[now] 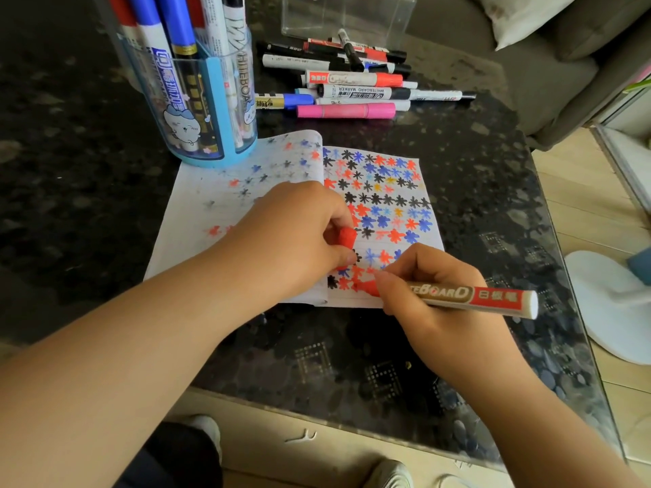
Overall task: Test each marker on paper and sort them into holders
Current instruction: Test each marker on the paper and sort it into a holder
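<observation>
Fingers of our left hand [299, 234] curl round the red cap [347, 237] while resting on the paper [197, 220]; our right hand [426, 287] pinches the marker [472, 295], tip on the page's near edge. We judge the risks: ink running onto the table [387, 364], the sheet sliding, a forearm knocking the holder [197, 100] at left
</observation>
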